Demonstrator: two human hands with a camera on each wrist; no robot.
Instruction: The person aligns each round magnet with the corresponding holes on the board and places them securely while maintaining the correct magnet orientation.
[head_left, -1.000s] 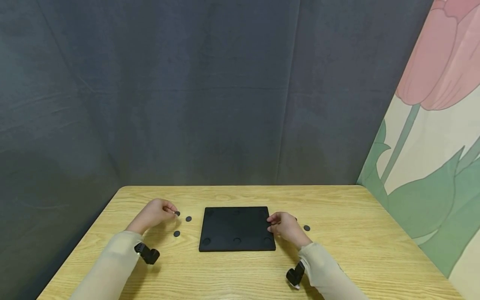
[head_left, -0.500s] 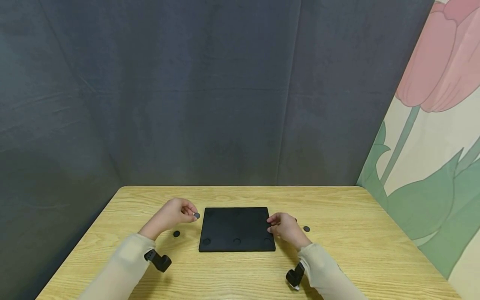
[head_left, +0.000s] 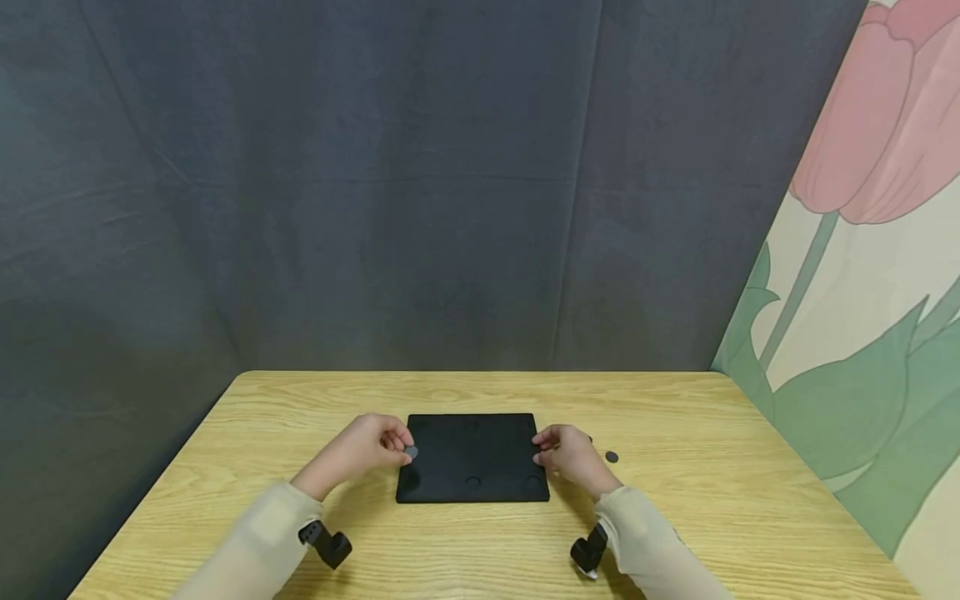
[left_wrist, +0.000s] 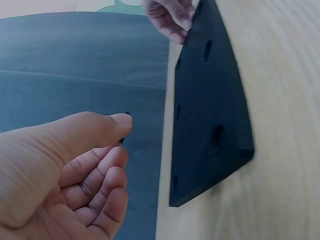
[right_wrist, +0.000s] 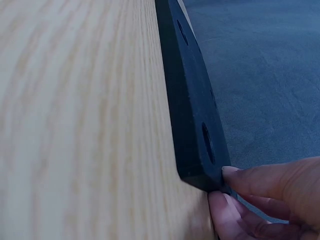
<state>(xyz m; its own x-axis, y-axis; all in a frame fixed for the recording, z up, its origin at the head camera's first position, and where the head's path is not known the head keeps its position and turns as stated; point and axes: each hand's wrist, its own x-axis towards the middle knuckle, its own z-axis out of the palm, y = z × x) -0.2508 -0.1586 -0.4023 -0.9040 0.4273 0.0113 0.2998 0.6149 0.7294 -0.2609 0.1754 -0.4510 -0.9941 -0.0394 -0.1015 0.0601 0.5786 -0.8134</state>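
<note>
My left hand [head_left: 367, 443] pinches a small dark disc [head_left: 411, 452] between thumb and fingers, over the left edge of a flat black board [head_left: 480, 450]. Seen edge-on in the left wrist view, the disc [left_wrist: 122, 140] mostly hides behind the thumb, apart from the board's face. The board lies on the table and has round recesses [left_wrist: 217, 135] along its edges. At its right side, my right hand [head_left: 567, 454] grips the edge, with thumb and fingertips close to a corner recess [right_wrist: 208, 143] in the right wrist view.
Right of the right hand a dark disc [head_left: 612, 457] lies on the wooden table [head_left: 465, 550], and another peeks out behind that hand. A grey curtain [head_left: 420, 208] hangs behind the table; a tulip-patterned panel [head_left: 862, 350] stands at the right.
My left hand has carried the disc rightward from the table's left side to the board, then nearer. Two loose discs at left are now out of sight. The right hand stays put.
</note>
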